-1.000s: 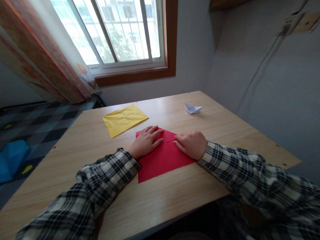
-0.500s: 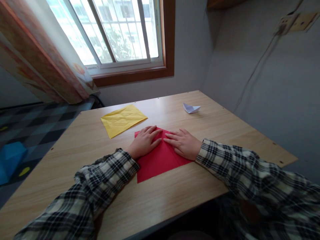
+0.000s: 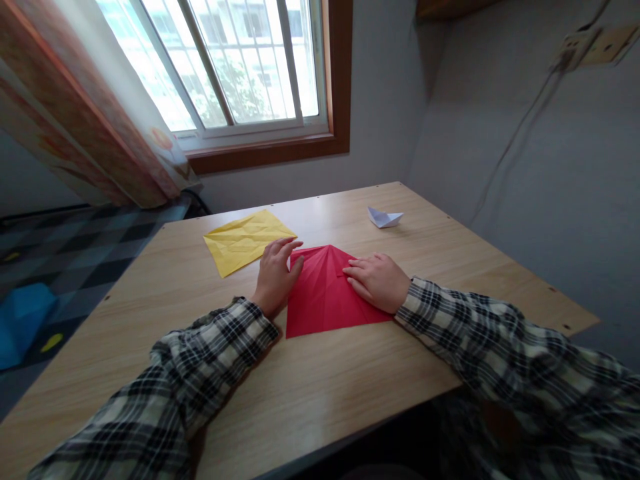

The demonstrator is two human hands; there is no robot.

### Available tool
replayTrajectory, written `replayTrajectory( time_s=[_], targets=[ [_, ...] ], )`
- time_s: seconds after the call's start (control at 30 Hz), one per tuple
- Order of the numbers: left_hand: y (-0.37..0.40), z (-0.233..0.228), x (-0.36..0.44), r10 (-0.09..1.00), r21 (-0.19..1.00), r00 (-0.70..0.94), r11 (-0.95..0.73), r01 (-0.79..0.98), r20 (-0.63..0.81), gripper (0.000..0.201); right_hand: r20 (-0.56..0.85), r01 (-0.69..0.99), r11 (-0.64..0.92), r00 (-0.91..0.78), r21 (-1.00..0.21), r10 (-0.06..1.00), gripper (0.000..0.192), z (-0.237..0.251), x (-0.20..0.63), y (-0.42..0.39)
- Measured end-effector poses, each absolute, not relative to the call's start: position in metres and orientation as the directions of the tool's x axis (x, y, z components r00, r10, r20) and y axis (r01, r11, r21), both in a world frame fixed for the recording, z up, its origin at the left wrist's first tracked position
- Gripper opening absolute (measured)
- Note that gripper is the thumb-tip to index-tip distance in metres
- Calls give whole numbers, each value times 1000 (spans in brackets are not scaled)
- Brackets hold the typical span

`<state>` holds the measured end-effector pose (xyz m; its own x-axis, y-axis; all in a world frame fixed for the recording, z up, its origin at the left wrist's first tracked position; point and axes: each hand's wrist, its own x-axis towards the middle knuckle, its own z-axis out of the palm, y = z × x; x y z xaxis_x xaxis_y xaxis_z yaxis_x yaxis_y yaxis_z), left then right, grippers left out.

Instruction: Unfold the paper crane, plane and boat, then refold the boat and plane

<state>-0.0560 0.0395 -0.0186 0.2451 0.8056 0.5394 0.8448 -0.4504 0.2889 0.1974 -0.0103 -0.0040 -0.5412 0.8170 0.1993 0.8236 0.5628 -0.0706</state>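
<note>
A folded sheet of red paper (image 3: 320,300) lies in front of me, its creases fanning down from a peak at the far edge. At its left edge, my left hand (image 3: 277,273) has the thumb and fingers apart, close to the far left corner; whether the fingertips touch the paper is unclear. My right hand (image 3: 379,281) rests with fingers stretched out over the right slope of the red paper and hides part of that side. Just beyond my left hand lies a creased yellow paper (image 3: 245,240). A small white paper boat (image 3: 385,217) stands toward the back right.
The papers are on a light wooden table (image 3: 475,287). A window (image 3: 235,67) is behind it, and a curtain (image 3: 95,100) hangs at the left. Left of the table, a blue object (image 3: 25,320) rests on a checked surface. A cable (image 3: 515,147) runs down the right wall.
My left hand has moved off the middle of the red paper to its left edge. The paper has turned slightly, baring its creased middle. My right hand has shifted slightly right.
</note>
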Motion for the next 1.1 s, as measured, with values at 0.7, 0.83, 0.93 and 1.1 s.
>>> replayTrajectory(
  time_s=[0.7,0.83,0.93,1.1],
  targets=[
    [40,-22,-56,955,155,201,-238,959,218,69,175,835,547,-530,-65,830,39,0,199,-8],
    [41,-23,-57,943,194,218,-270,943,251,67,169,836,544,-527,-74,833,40,0,200,-8],
    [43,-25,-59,932,227,224,-292,929,284,68,168,837,541,-524,-79,835,39,0,200,-8],
    [44,-26,-60,896,278,258,-368,887,362,56,165,838,540,-524,-73,835,39,1,201,-8]
  ],
)
